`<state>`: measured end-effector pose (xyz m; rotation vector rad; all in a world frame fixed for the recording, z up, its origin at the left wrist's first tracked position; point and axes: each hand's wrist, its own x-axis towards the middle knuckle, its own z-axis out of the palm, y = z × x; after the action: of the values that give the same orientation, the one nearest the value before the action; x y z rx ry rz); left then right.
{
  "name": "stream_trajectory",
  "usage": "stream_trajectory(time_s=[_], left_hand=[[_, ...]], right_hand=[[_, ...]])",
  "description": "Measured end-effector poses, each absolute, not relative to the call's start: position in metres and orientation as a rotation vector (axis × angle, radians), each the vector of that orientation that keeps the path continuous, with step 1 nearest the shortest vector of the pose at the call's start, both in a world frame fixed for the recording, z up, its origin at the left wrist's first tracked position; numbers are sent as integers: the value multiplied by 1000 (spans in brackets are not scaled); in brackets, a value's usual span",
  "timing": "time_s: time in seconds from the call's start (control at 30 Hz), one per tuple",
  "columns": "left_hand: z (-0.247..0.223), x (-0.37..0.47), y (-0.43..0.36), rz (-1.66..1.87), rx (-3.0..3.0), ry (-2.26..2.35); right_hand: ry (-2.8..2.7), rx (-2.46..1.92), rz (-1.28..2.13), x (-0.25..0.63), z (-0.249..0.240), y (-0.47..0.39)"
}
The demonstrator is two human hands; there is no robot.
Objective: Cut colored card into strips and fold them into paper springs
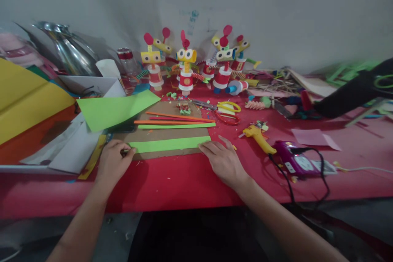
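Note:
A wide green paper strip (168,145) lies flat across a brown cardboard sheet (147,156). At the strip's left end is my left hand (115,157), its fingers closed round a small dark item too hidden to name. My right hand (225,161) rests on the strip's right end with its fingers spread. Just beyond lie a narrow green strip (176,126) and orange strips (181,118). A small folded paper spring (184,109) sits behind them, near scissors (229,107) with yellow and red handles.
Several paper figures (186,80) stand along the back. A yellow glue gun (259,139) and a purple device (296,159) with cables lie right. A white box (70,151), green sheet (113,110) and metal jug (72,51) are at left.

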<state>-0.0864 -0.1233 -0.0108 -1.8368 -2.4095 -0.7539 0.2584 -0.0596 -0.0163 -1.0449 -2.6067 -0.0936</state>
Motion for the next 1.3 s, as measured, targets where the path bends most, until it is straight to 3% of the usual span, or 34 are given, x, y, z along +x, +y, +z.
stream_trajectory(time_s=[0.3, 0.57, 0.7, 1.0, 1.3], left_hand=[[-14, -86, -131, -852, -1768, -2413], [-3, -67, -139, -172, -2288, -1771], [-9, -55, -153, -65, -2199, -1857], [-20, -19, -179, -177, -1861, -2299], [-17, -15, -179, -276, -1659, -2344]], right_hand=[[-2549, -1229, 72, 248, -7, -84], [-2510, -1455, 16, 226, -5, -97], [-2507, -1502, -25, 218, -6, -98], [-2515, -1596, -54, 217, -10, -99], [-2441, -1536, 45, 223, -9, -101]])
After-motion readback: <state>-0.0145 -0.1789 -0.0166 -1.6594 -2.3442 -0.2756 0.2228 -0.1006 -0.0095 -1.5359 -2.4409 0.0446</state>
